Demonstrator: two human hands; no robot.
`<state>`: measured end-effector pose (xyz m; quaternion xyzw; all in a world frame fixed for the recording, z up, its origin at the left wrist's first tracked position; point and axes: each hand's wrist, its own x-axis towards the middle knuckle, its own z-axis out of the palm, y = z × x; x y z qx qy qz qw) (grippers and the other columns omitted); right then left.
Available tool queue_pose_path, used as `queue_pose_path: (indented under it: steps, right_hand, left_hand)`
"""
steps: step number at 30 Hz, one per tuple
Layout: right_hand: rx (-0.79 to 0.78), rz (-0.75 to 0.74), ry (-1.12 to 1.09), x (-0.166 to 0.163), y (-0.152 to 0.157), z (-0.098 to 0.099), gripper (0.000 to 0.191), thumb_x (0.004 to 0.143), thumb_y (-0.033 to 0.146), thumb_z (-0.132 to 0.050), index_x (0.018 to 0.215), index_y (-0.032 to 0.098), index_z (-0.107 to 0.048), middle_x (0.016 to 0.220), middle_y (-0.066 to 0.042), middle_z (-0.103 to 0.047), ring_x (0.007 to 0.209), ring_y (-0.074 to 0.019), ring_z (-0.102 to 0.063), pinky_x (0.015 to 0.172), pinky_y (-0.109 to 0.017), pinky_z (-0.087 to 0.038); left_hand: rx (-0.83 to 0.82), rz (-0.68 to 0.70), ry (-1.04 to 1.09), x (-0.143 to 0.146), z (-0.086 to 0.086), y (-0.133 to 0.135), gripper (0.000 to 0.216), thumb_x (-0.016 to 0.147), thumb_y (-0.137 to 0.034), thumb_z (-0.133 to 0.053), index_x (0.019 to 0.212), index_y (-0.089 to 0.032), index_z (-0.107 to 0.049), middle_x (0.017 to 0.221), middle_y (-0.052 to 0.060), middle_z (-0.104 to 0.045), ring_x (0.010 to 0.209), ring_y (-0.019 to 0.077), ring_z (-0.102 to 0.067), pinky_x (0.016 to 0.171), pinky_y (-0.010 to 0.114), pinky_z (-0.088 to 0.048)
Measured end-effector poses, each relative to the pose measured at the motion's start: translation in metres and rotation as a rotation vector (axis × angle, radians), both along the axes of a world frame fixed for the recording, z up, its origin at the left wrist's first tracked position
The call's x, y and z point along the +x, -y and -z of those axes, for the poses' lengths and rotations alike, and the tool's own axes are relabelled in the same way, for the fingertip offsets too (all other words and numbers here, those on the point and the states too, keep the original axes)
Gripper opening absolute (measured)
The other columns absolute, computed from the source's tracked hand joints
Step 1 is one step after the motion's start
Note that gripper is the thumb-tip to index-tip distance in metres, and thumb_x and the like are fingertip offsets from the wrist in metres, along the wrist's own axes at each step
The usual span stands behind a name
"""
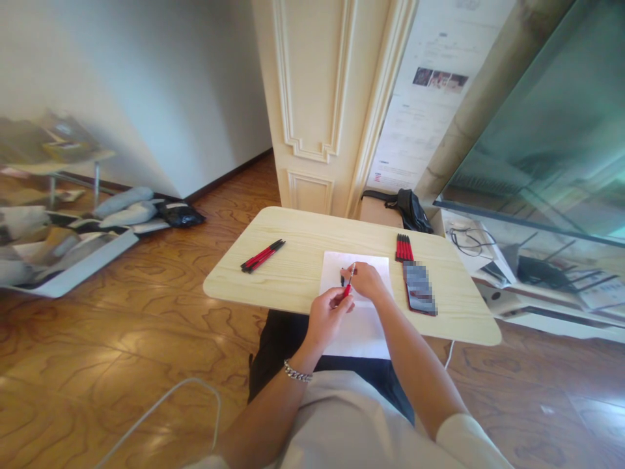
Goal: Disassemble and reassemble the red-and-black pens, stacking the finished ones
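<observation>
My left hand (332, 316) is closed around the red barrel (347, 290) of a pen. A thin pale refill (352, 272) sticks up out of this barrel, passing in front of my right hand (365, 280). That hand is curled, its fingertips pinching a small black pen part (342, 280) just left of the refill. Both hands are over a white sheet of paper (356, 332), which hangs over the table's near edge. To the left lie a few red and black pens (262, 256) in a slanted bunch. Several similar pens (403, 248) are lined up side by side at the right.
A phone (418, 288) lies on the light wooden table (303, 228), right of the paper. Behind the table a black bag (409, 208) rests on a box. White shelving with cables (466, 241) stands to the right, and a crate of packages (88, 260) is on the floor at left.
</observation>
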<state>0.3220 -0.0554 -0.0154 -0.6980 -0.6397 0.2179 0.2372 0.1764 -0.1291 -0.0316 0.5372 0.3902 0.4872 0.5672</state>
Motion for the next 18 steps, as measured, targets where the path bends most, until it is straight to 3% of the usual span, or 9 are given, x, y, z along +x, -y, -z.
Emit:
queue_pose_path:
  steps: [4,7,12,15,18]
  right_hand:
    - [-0.089,0.074,0.208,-0.017,-0.004,0.005,0.037,0.072,0.054,-0.063,0.085,0.02,-0.068,0.088,-0.015,-0.069,0.082,-0.0286,-0.063,0.07,-0.038,-0.043]
    - [-0.082,0.078,0.129,-0.016,-0.006,0.005,0.026,0.073,0.043,-0.064,0.078,0.019,-0.069,0.082,-0.014,-0.069,0.079,-0.0265,-0.063,0.068,-0.035,-0.043]
    - [0.016,0.052,-0.476,0.004,0.0,-0.002,0.028,0.075,0.043,-0.058,0.067,0.017,-0.063,0.057,-0.002,-0.06,0.053,-0.0133,-0.054,0.054,-0.025,-0.039]
    - [0.15,0.067,-0.86,0.015,0.01,-0.017,0.03,0.073,0.045,-0.062,0.081,0.016,-0.063,0.067,-0.002,-0.064,0.054,-0.0101,-0.052,0.054,-0.023,-0.042]
    - [0.255,0.078,-1.047,0.021,0.021,-0.036,0.034,0.071,0.044,-0.066,0.092,0.018,-0.061,0.078,-0.004,-0.066,0.059,-0.0095,-0.055,0.057,-0.023,-0.044]
  left_hand:
    - [-0.005,-0.008,0.014,0.0,0.0,-0.001,0.034,0.079,-0.043,-0.062,0.096,-0.013,-0.065,0.079,0.007,-0.069,0.069,0.0167,-0.065,0.065,0.028,-0.052]
    - [-0.026,-0.011,0.018,0.0,0.001,-0.002,0.035,0.078,-0.044,-0.063,0.097,-0.014,-0.066,0.081,0.007,-0.07,0.07,0.0171,-0.066,0.065,0.028,-0.053]
    - [-0.047,0.009,0.039,0.0,0.002,-0.002,0.036,0.077,-0.043,-0.065,0.098,-0.013,-0.065,0.081,0.008,-0.069,0.07,0.017,-0.066,0.066,0.029,-0.054]
    - [-0.048,0.019,0.043,0.002,0.003,-0.001,0.037,0.077,-0.043,-0.065,0.099,-0.013,-0.065,0.083,0.008,-0.069,0.07,0.0165,-0.065,0.065,0.028,-0.054]
    - [-0.041,0.025,0.035,0.006,0.004,0.0,0.038,0.077,-0.044,-0.064,0.099,-0.013,-0.065,0.083,0.007,-0.069,0.07,0.0158,-0.065,0.064,0.027,-0.053]
